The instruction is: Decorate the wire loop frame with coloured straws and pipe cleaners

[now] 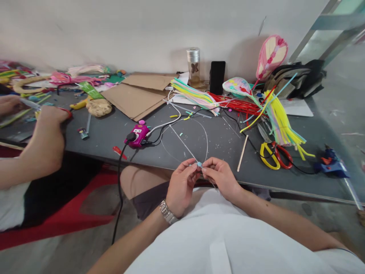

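Note:
My left hand (181,183) and my right hand (221,176) meet at the table's near edge, fingers pinched together on the crossing ends of a thin wire loop (205,139). A small light-blue piece (199,164) sits at the pinch point between the fingertips. The loop arches up over the grey table (216,146), and a thin straight stick runs across it. A metal watch is on my left wrist.
A pink glue gun (138,135) with its black cord lies to the left. Yellow scissors (269,155) and red scissors (283,155), a blue glue gun (332,163), straw bundles (281,118), cardboard (137,97) and a jar (193,64) fill the table. Another person's hand (47,142) works at the left.

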`<action>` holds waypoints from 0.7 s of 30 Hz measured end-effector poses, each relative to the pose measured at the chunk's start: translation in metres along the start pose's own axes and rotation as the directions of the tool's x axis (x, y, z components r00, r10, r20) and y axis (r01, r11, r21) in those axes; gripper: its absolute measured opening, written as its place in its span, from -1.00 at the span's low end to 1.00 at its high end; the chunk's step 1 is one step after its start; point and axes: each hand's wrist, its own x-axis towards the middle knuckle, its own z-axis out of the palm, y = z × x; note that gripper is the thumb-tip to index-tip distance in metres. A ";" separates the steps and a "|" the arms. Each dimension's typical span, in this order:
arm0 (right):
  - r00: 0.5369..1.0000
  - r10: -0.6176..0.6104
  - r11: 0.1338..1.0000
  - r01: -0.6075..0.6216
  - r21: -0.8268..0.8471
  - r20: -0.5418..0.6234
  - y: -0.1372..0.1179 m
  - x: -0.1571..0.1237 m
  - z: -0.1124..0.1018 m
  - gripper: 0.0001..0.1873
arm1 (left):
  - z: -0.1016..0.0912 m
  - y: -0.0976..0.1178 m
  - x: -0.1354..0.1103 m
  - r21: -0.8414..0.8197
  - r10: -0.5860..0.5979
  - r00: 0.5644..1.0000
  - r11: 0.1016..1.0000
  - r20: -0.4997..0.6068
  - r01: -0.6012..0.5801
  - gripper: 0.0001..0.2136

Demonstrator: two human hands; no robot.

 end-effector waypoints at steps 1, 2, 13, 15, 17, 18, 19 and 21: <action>1.000 0.002 1.000 -0.002 -0.005 -0.013 0.000 0.001 0.001 -0.77 | 0.001 0.000 0.000 -0.022 -0.005 1.000 1.000 -0.012 0.004 -0.67; 1.000 0.004 1.000 -0.004 -0.010 -0.029 0.000 0.001 0.002 -0.78 | 0.002 0.000 0.000 -0.040 -0.007 1.000 0.999 -0.020 0.006 -0.63; 0.997 -0.009 0.998 0.005 -0.061 -0.071 0.006 0.003 0.007 -0.83 | 0.015 0.000 -0.001 -0.014 0.080 0.994 0.997 -0.071 -0.081 -0.34; 0.999 0.012 1.000 -0.012 -0.018 -0.043 0.003 0.003 0.008 -0.80 | 0.017 0.001 -0.002 -0.016 0.092 0.993 0.996 -0.080 -0.093 -0.33; 0.999 0.031 0.999 -0.030 0.031 -0.013 0.001 0.002 0.009 -0.77 | 0.019 0.003 -0.003 -0.010 0.114 0.990 0.993 -0.086 -0.115 -0.33; 0.999 0.035 0.998 -0.035 0.050 -0.001 0.001 0.003 0.009 -0.76 | 0.019 0.003 -0.003 -0.005 0.124 0.989 0.992 -0.084 -0.125 -0.33; 0.999 0.037 0.997 -0.037 0.066 0.006 0.001 0.003 0.010 -0.76 | 0.020 0.004 -0.003 -0.001 0.131 0.988 0.991 -0.080 -0.132 -0.33; 0.999 0.036 0.995 -0.037 0.088 0.015 0.001 0.004 0.010 -0.75 | 0.021 0.005 -0.002 0.002 0.135 0.988 0.991 -0.075 -0.135 -0.34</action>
